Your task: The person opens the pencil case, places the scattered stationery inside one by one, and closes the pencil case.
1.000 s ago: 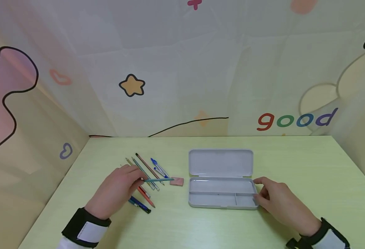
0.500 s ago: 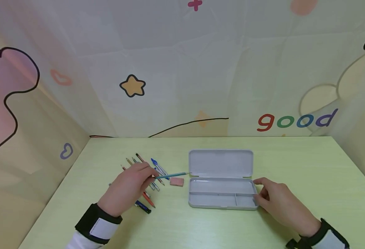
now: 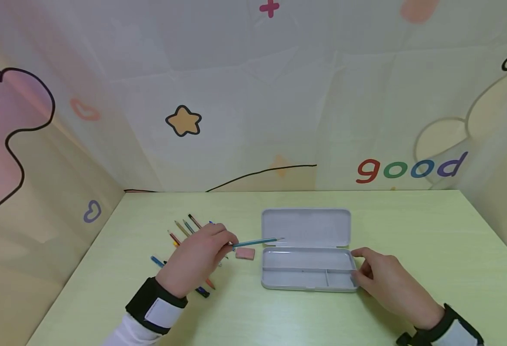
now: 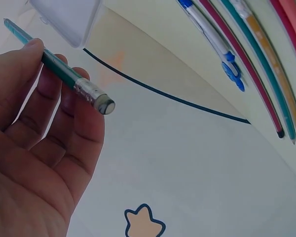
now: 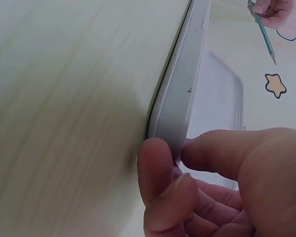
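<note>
- Loose pencils: at approx. 10–11 o'clock from L hand, partly hidden by it.
- L hand: thumb + fingertips pinching teal pencil, rubber-tipped end sticking out behind grip.
- Teal pencil: held off table; long axis nearly 9–3, point just shy of 3 o'clock, past case's L edge in head view; height above it unclear.
- Eraser: just to 6 o'clock of pencil in head view.
- Pencil case: approx. 3 o'clock from L grip, lid folded back to 12; long axis also 9–3, so near-parallel w/ pencil.
- R hand: thumb + finger gripping case's 3 o'clock end; L hand nearer pencil.
</note>
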`<state>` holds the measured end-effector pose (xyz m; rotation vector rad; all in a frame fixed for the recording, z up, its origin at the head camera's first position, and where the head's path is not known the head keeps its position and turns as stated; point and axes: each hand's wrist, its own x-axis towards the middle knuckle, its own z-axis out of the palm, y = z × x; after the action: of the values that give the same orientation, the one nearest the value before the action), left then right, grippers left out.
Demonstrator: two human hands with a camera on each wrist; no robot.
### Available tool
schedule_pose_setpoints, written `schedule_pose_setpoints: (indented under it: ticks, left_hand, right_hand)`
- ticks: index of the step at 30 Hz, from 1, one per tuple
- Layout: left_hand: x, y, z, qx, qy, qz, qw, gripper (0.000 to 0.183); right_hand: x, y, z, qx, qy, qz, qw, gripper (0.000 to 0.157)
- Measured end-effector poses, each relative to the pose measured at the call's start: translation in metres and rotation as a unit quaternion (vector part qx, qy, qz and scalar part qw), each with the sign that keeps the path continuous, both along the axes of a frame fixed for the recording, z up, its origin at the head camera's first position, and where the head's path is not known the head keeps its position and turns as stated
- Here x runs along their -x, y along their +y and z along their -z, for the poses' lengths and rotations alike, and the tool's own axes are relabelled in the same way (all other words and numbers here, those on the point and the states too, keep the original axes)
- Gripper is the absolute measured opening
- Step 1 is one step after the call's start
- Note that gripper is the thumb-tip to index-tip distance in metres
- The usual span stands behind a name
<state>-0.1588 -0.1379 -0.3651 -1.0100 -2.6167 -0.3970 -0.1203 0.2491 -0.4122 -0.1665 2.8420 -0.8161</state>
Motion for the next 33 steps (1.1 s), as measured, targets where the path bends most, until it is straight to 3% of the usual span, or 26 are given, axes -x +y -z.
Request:
schedule_pose_setpoints:
  ticks: [8, 13, 18, 26, 33]
  left_hand:
    - [0.003, 0.017, -0.002, 0.005, -0.003, 0.010, 0.9999, 0.013]
    - [0.006, 0.028, -0.001, 0.005, -0.006, 0.027, 0.9996, 0.022]
    - [0.009, 0.040, 0.001, 0.016, -0.014, 0.026, 0.9994, 0.013]
    - [0.010, 0.057, 0.005, 0.015, 0.006, 0.040, 0.9991, 0.013]
    - [0.010, 0.075, 0.005, 0.037, -0.009, 0.037, 0.9986, 0.012]
  right_hand:
    - [0.001, 0.000, 0.000, -0.001, -0.004, 0.000, 1.000, 0.049]
    - [0.000, 0.000, -0.001, -0.001, 0.001, -0.001, 1.000, 0.048]
    - [0.001, 0.000, -0.002, 0.003, -0.003, 0.001, 1.000, 0.048]
    - [-0.002, 0.000, -0.001, 0.005, 0.010, -0.006, 1.000, 0.047]
    - [-0.003, 0.001, -0.001, 0.002, 0.007, -0.005, 1.000, 0.047]
